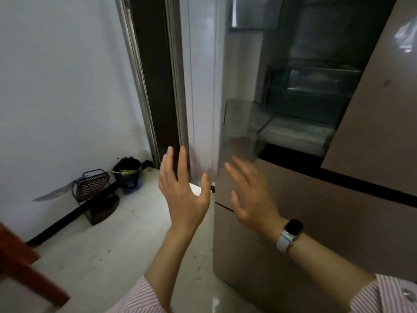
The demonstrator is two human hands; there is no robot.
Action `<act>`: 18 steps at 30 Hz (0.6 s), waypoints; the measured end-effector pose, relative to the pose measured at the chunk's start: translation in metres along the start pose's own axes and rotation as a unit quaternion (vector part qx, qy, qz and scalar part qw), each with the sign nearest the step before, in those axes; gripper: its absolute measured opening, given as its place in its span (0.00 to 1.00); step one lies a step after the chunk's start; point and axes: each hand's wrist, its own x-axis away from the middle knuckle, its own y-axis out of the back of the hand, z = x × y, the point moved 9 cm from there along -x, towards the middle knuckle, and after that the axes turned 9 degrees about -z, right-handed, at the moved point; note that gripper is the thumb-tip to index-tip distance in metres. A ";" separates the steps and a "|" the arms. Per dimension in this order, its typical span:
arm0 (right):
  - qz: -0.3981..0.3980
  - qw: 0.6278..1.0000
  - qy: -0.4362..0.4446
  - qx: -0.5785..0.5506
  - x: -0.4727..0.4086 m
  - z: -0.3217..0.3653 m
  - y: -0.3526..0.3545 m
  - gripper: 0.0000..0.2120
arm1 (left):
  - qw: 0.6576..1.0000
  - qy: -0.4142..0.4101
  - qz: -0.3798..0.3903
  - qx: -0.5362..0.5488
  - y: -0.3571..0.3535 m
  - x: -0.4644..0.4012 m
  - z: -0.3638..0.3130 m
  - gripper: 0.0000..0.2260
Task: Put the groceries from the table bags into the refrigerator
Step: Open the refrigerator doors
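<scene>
Head cam: 2 hands, left hand [182, 197] & right hand [250, 195], grip wide, empty, before 1 open refrigerator [316, 91].

A plain white wall [63, 86] fills the left, meeting a pale tiled floor [126, 240] along a dark skirting strip [74, 213]. Far down the wall sit a small wire rack [92, 185] and a black bin [128, 175] — just beside a dark doorway [155, 75]. A reddish wooden furniture edge [20, 267] intrudes near left; light is dim.
</scene>
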 end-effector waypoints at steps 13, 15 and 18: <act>0.109 0.984 0.097 0.107 -0.058 0.006 -0.078 0.27 | 0.989 0.074 0.093 -0.084 0.000 -0.071 0.080 0.33; 0.100 0.986 0.092 0.097 -0.064 0.001 -0.072 0.25 | 0.995 0.021 0.063 -0.078 0.002 -0.070 0.059 0.29; 0.076 0.991 0.052 0.096 -0.069 -0.025 -0.046 0.22 | 0.991 -0.116 0.053 -0.046 -0.015 -0.061 0.012 0.23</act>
